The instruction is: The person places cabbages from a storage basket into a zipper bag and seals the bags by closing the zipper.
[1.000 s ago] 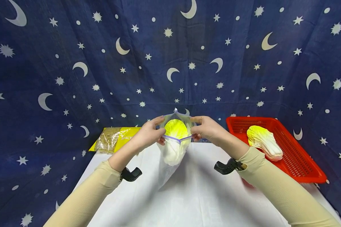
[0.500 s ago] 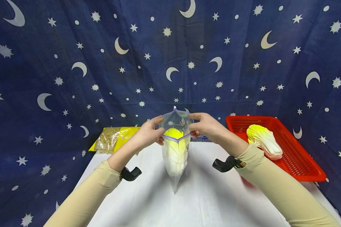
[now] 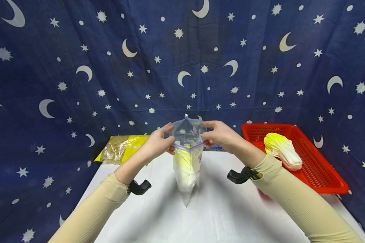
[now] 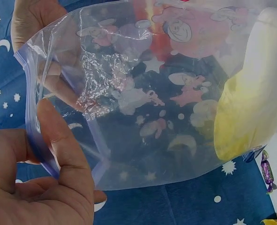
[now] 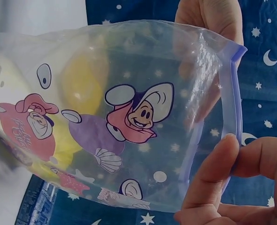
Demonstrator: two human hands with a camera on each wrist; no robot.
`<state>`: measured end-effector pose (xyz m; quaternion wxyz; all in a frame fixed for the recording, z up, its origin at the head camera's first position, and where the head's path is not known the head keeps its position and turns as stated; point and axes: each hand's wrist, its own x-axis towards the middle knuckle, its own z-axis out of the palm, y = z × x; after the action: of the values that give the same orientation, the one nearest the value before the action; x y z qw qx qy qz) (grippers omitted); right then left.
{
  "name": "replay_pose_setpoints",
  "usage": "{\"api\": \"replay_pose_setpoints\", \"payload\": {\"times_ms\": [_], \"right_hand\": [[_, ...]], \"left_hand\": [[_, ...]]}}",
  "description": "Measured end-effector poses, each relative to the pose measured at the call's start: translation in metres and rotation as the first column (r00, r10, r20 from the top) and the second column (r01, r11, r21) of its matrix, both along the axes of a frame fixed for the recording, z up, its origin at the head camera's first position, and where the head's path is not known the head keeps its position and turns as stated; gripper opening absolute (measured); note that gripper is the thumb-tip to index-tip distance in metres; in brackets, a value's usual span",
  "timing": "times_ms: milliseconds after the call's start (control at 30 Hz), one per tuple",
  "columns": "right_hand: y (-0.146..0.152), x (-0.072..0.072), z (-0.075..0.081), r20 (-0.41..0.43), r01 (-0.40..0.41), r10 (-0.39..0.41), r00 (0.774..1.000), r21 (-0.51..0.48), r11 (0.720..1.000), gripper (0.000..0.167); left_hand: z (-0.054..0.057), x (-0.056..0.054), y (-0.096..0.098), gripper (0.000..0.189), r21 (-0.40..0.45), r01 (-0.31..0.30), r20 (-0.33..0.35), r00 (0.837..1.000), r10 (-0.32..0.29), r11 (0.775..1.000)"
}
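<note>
A clear zip bag (image 3: pixel 182 147) with a purple zip edge hangs upright over the white table, its mouth spread wide. My left hand (image 3: pixel 159 141) pinches the left side of that rim between thumb and fingers. On the opposite side my right hand (image 3: pixel 219 135) grips the rim the same way. Low inside the bag lies a yellow and white napa cabbage (image 4: pixel 237 119), seen through the plastic. Printed cartoon oysters (image 5: pixel 141 117) cover the bag in the right wrist view.
A red plastic basket (image 3: pixel 325 162) stands at the right, holding another napa cabbage (image 3: pixel 283 151). Yellow packages (image 3: pixel 121 148) lie at the back left. A purple-wrapped candy (image 4: pixel 267 172) shows in the left wrist view. Starry blue cloth (image 3: pixel 158 84) hangs behind the white table (image 3: pixel 225 209).
The napa cabbage has slid down from the mouth deep into the zip bag, which now hangs straighter. Both hands keep their hold on the rim and have barely moved.
</note>
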<state>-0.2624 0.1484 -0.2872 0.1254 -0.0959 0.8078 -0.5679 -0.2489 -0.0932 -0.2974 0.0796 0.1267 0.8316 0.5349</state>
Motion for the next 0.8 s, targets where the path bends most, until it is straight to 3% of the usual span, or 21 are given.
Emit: {"api": "replay_pose_setpoints", "payload": {"times_ms": [300, 500, 667, 800], "right_hand": [[-0.004, -0.002, -0.005, 0.004, -0.001, 0.001, 1.0, -0.017, 1.0, 0.08], [-0.007, -0.005, -0.011, -0.003, -0.012, 0.012, 1.0, -0.028, 1.0, 0.078], [-0.013, -0.008, -0.025, 0.003, -0.018, 0.018, 1.0, -0.046, 0.999, 0.078], [-0.019, -0.011, -0.043, 0.025, -0.031, 0.033, 0.999, -0.067, 0.997, 0.08]], "left_hand": [[-0.003, -0.001, -0.005, 0.067, 0.058, -0.033, 0.005, 0.999, 0.033, 0.998], [0.002, 0.0, -0.011, 0.066, 0.043, -0.043, -0.047, 0.998, 0.045, 0.998], [0.004, 0.0, -0.013, 0.066, 0.056, -0.059, -0.082, 0.995, 0.063, 0.997], [-0.001, 0.001, -0.014, 0.065, -0.005, -0.058, -0.103, 0.993, 0.058, 0.998]]}}
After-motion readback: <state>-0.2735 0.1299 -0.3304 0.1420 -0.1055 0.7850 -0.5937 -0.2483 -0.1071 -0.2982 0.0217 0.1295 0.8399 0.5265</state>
